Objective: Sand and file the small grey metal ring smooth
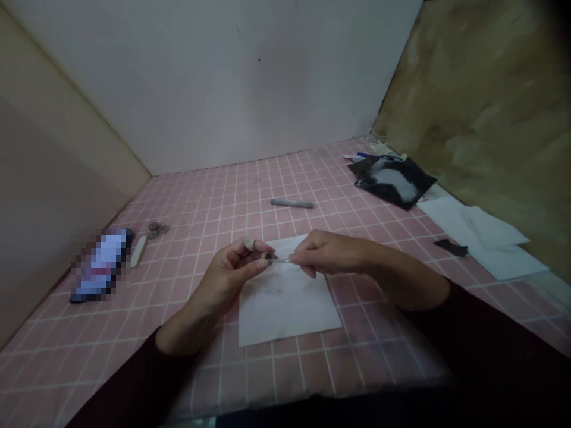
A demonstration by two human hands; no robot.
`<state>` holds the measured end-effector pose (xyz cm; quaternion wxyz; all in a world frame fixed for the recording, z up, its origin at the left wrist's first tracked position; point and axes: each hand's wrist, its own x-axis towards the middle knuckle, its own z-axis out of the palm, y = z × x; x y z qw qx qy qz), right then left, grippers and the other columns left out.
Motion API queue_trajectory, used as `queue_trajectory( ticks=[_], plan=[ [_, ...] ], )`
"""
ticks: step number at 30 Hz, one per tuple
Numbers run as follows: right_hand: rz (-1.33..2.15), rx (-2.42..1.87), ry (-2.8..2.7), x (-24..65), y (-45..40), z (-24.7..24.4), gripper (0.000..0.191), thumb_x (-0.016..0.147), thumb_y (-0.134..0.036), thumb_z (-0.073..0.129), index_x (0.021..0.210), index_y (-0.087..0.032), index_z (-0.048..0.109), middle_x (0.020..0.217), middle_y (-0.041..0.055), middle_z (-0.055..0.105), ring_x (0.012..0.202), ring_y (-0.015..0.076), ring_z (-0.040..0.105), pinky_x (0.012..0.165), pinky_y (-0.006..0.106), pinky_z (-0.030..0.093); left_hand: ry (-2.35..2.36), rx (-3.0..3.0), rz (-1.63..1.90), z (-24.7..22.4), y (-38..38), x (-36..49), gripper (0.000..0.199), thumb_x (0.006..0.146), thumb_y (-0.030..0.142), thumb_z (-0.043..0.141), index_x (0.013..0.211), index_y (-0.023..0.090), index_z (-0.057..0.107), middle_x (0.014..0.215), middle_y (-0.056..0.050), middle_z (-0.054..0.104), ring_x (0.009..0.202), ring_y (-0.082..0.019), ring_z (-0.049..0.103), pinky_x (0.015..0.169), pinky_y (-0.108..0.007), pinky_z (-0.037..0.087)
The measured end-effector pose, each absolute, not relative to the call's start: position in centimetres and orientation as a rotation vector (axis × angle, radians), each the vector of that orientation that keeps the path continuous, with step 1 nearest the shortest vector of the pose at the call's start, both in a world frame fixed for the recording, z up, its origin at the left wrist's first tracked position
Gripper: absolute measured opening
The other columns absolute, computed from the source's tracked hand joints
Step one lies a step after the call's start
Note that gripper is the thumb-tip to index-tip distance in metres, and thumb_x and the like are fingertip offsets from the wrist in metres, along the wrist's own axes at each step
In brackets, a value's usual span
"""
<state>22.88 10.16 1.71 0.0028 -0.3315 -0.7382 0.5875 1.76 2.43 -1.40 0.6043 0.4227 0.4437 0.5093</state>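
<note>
Over a white sheet of paper (289, 309), my left hand (232, 267) pinches a small, round, brownish piece (268, 256) between thumb and fingers. A beige wrap circles one of its fingers. My right hand (323, 252) grips a thin grey rod (281, 260) between thumb and forefinger, and the rod's far end meets the small piece. Whether the rod passes into the piece or only touches it, I cannot tell. Beyond the hands, a grey stick (292, 203) lies on the pink checked cloth (214, 202).
At left are a phone (102, 264) with a blurred screen, a white bar (138, 251) and several small brownish rings (157, 229). On the right lie dark sandpaper-like sheets (392, 181), a dark scrap (451, 247) and white papers (482, 238). Walls bound the back and both sides.
</note>
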Motion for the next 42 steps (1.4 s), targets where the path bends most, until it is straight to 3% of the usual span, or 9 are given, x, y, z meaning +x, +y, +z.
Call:
queue_trajectory(
  ticks=[4,18,26,42],
  plan=[
    [1.880,-1.069,-2.277,23.06,10.27,1.72,0.041,0.093,-0.033,0.048,0.057,-0.015,0.053,0.041,-0.0076,0.031,0.040,0.0056,0.027,0.044,0.024,0.019,1.039,1.008,1.222,-1.32,2.40,1.73,0.021,0.073,0.017,0.080,0.091,0.016,0.070,0.088,-0.003,0.072,0.082,-0.014,0.066,0.078,-0.025,0.051],
    [1.373,-0.971,-2.529,22.88,10.22,1.85,0.039,0.092,-0.031,0.047,0.057,-0.015,0.055,0.049,-0.0048,0.038,0.050,0.0085,0.038,0.056,0.027,0.028,1.019,0.989,1.180,-1.47,2.41,1.66,0.022,0.074,0.019,0.080,0.093,0.017,0.070,0.087,-0.002,0.072,0.077,-0.013,0.066,0.073,-0.024,0.051],
    [1.300,-0.976,-2.550,23.08,10.21,1.86,0.039,0.092,-0.031,0.047,0.058,-0.014,0.056,0.053,-0.0031,0.044,0.053,0.0088,0.042,0.059,0.028,0.029,1.037,0.944,1.171,-1.54,2.44,1.63,0.021,0.074,0.020,0.081,0.092,0.017,0.070,0.087,-0.002,0.072,0.077,-0.013,0.066,0.074,-0.024,0.052],
    [1.272,-0.906,-2.596,23.58,10.66,1.86,0.039,0.091,-0.035,0.049,0.058,-0.015,0.056,0.053,-0.0037,0.042,0.053,0.0089,0.040,0.057,0.027,0.027,1.047,0.905,1.112,-1.35,2.50,1.53,0.021,0.073,0.021,0.081,0.091,0.015,0.071,0.084,-0.002,0.073,0.074,-0.011,0.068,0.075,-0.022,0.053]
  ],
)
